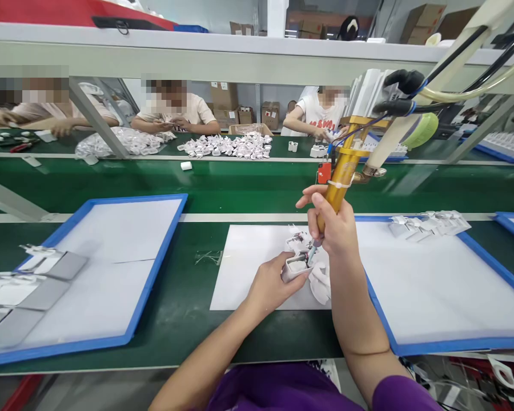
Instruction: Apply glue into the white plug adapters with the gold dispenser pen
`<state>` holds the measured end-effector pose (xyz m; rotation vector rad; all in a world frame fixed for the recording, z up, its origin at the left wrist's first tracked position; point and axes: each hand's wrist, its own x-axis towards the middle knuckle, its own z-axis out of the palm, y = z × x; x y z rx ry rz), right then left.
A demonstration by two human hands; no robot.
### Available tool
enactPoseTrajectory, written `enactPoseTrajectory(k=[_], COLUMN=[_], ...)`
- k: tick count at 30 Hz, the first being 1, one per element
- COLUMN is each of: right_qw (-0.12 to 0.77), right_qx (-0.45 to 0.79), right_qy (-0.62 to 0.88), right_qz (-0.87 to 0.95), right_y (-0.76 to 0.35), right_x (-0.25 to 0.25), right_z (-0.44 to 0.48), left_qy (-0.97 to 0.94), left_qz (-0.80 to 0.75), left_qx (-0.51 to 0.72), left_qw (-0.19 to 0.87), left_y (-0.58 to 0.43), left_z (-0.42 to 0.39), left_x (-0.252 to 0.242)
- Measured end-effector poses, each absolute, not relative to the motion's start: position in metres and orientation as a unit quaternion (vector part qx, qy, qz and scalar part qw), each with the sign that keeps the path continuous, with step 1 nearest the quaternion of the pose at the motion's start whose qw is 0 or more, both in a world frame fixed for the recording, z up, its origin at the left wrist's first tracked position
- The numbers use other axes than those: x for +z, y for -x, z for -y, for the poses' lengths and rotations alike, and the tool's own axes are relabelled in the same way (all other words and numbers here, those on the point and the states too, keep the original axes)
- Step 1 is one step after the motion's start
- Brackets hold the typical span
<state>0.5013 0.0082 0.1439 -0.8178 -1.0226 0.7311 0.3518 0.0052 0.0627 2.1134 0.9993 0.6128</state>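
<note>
My left hand (270, 285) holds a small white casing (294, 267) between thumb and fingers, its open side up and small parts inside. My right hand (332, 222) is wrapped round a gold-coloured driver tool (340, 177), whose thin tip reaches down into the casing. The tool leans to the right and has cables and a hose at its top. Just behind the casing, more white parts (297, 240) with dark wires lie on a white sheet (244, 251). A crumpled white piece (321, 283) lies to the right, beneath my right wrist.
Blue-edged trays stand left (154, 251) and right (437, 285), both with white parts. Thin wires (209, 257) lie between the left tray and sheet. Beyond a green belt (240, 182), several people work near a heap of white pieces (227, 146). A shelf beam (197, 57) crosses above.
</note>
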Motion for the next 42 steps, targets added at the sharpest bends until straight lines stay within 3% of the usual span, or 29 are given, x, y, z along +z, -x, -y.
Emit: enactPoseTrajectory(k=[6, 16, 27, 31, 35, 42], right_qw=[0.734, 0.731, 0.715, 0.708, 0.655, 0.603], right_qx=[0.323, 0.335, 0.35, 0.299, 0.133, -0.019], right_qy=[0.379, 0.393, 0.368, 0.446, 0.631, 0.703], right_qz=[0.462, 0.446, 0.48, 0.459, 0.395, 0.375], right_y=[-0.498, -0.492, -0.536, -0.553, -0.571, -0.587], right_x=[0.143, 0.145, 0.136, 0.128, 0.116, 0.094], right_z=[-0.008, -0.005, -0.017, -0.023, -0.023, 0.014], left_qy=[-0.803, -0.796, -0.878, -0.891, -0.887, -0.875], left_qz=[-0.35, -0.344, -0.349, -0.302, -0.278, -0.269], left_qx=[0.247, 0.286, 0.174, 0.232, 0.308, 0.29], left_qw=[0.414, 0.407, 0.279, 0.248, 0.203, 0.279], left_y=[-0.37, -0.386, -0.359, -0.371, -0.39, -0.405], left_z=[-0.001, 0.007, -0.008, -0.017, -0.034, -0.057], left_x=[0.05, 0.056, 0.027, 0.027, 0.022, 0.007])
